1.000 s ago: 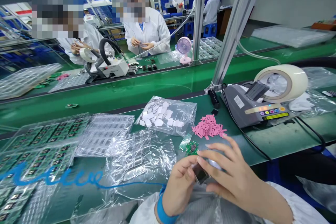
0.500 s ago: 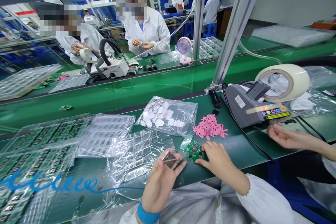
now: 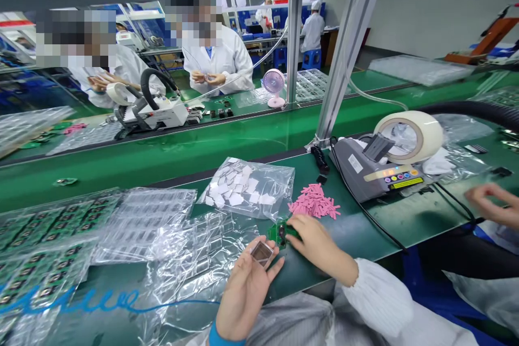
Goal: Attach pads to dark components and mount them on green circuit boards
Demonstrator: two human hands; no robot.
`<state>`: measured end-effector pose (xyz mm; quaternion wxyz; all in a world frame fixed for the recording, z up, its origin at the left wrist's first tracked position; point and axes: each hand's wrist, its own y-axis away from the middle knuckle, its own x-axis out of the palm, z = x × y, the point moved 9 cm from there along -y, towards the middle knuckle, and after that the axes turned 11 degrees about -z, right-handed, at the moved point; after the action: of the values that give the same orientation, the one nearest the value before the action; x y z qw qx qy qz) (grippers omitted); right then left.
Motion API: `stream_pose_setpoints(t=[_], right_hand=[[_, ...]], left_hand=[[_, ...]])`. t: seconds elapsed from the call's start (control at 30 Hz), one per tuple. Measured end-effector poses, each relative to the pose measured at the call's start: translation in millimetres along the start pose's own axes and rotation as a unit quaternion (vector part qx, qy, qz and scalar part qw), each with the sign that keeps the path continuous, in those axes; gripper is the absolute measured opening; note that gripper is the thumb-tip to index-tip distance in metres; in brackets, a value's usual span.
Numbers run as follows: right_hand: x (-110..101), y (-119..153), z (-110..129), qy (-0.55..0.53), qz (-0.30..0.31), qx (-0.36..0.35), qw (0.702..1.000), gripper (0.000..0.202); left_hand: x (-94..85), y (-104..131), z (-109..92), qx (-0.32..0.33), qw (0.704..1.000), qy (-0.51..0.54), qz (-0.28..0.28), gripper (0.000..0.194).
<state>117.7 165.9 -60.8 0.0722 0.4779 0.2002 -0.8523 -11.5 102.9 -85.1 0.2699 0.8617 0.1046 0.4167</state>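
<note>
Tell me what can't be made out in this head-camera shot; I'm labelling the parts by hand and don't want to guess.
- Green circuit board: mostly covered by the right hand, so its components are unreadable.
- Small square part in the left hand: too small to show detail.
- White pieces in the clear bag: blurred by plastic glare.
- Tape dispenser panel labels: too small.
- Co-worker's hand: cut off by the right edge.

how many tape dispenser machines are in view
2. One grey tape dispenser sits right of the pink strips; one white tape dispenser stands across the green belt by the co-workers. Others may be hidden.
</note>
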Motion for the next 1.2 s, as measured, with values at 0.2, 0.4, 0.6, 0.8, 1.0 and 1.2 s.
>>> stream_pose_setpoints(t=[0.2, 0.4, 0.6, 0.8, 1.0, 1.2], right_hand=[[-5, -56, -11, 0.012, -0.006, -0.049, 0.999, 0.016], [34, -97, 8, 0.027, 0.004, -0.082, 0.996, 0.021], [-4, -76, 11, -0.046, -0.003, -0.125, 0.991, 0.02], [-74, -21, 33, -0.197, 0.033, -0.168, 0.965, 0.019], [-95, -5, 53, -0.271, 0.041, -0.14, 0.951, 0.01], [-106, 20, 47, -0.174, -0.089, -0.244, 0.95, 0.019]], left_hand=[[0.7, 3, -1, -0.006, 1.0, 0.015, -0.012, 0.03], [9.4, 12, -5, 0.0, 1.0, 0.03, -0.004, 0.029], [7.3, 17, -10, 0.03, 0.999, 0.038, 0.008, 0.032], [39.1, 26, 8, -0.002, 0.998, -0.012, 0.069, 0.034], [75.9, 41, 31, -0.086, 0.978, -0.057, 0.179, 0.037], [73.8, 39, 37, -0.062, 0.986, -0.029, 0.149, 0.043]])
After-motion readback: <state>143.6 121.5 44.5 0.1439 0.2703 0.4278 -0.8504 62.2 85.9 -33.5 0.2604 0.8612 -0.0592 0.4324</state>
